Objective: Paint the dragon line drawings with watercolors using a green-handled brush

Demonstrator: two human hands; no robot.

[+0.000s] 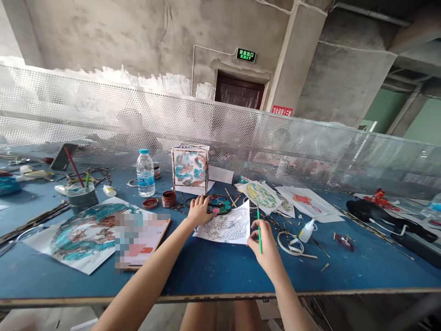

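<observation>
My right hand (262, 239) is closed around a thin green paintbrush (258, 226), held upright at the right edge of a white sheet with an uncoloured dragon outline (230, 226). My left hand (199, 209) rests on the sheet's upper left corner, fingers bent, touching the round paint palette (220, 205) just beyond it. Both forearms reach over the blue table (213, 271).
Behind the palette stands a painted paper lantern box (190, 168), a water bottle (145, 173) and small paint pots (168, 198). A large teal dragon painting (82, 232) and a cup of brushes (81, 195) lie left. Painted sheets (262, 195), a glue bottle (306, 231) and black objects (386, 216) lie right. A perforated metal screen (241, 133) runs along the table's back.
</observation>
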